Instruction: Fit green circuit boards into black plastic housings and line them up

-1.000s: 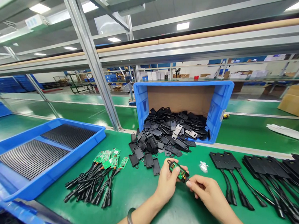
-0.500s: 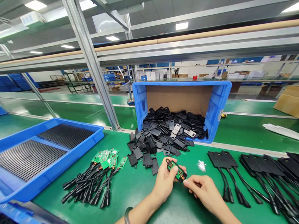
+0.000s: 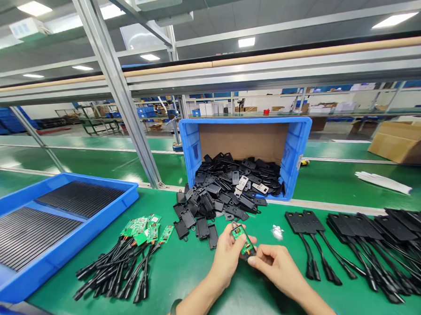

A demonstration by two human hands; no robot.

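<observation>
My left hand (image 3: 225, 256) is closed around a black plastic case with a green circuit board (image 3: 242, 240) lying in it, thumb pressed on the board's edge. At the case's lower end, where coloured wires show, my right hand (image 3: 277, 268) pinches with thumb and forefinger; the cable beyond is mostly hidden by the fingers. Left of my hands lies a bunch of circuit boards with black cables (image 3: 131, 255). A heap of loose black case parts (image 3: 205, 200) spreads just beyond. On the right, closed black units with cables (image 3: 305, 223) lie in rows.
A blue bin (image 3: 297, 157) on its side holds more black case parts. At left stands a blue tray (image 3: 131, 192) with dark slatted strips. A small clear plastic bag (image 3: 277, 232), a white glove (image 3: 383, 181), a cardboard box (image 3: 400, 140) and a metal post (image 3: 123, 101) are around.
The view has shifted slightly, so the scene sits a little further left. Both hands keep hold of the case, which is turned a little; the right fingers stay at its wired end.
</observation>
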